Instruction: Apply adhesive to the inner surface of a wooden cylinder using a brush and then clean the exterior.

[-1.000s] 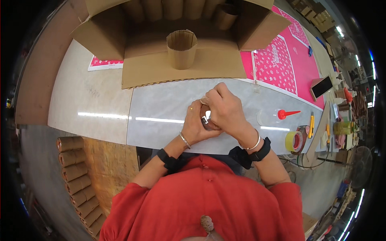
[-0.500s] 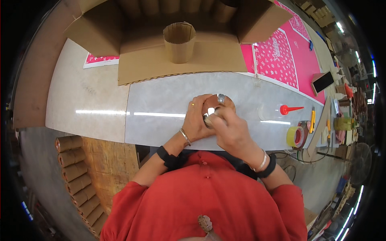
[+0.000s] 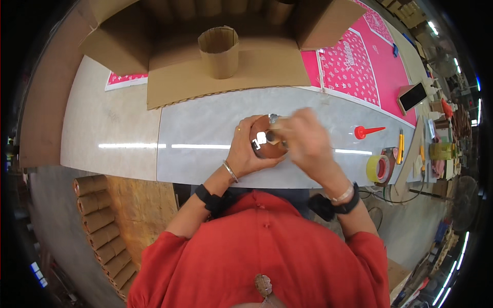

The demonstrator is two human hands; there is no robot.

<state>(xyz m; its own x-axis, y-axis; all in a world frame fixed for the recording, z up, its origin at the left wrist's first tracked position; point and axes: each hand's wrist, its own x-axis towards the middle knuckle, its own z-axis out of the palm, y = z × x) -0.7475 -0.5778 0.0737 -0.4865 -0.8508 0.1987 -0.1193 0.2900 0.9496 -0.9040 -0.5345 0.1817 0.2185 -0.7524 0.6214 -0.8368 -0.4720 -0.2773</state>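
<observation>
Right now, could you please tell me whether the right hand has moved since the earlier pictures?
Yes: judged against the red nozzle lying on the table, the right hand has shifted rightward, closer to it.

Workshop: workbench (image 3: pixel 113 118) supports corrugated carton (image 3: pixel 277 74) (far), utility knife (image 3: pixel 400 148) and tape roll (image 3: pixel 372 168) (right); cardboard tubes (image 3: pixel 98 220) lie stacked left.

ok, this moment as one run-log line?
left hand: holds round brown item | right hand: blurred, at item's right side, grip unclear | tube: upright on box flap
</observation>
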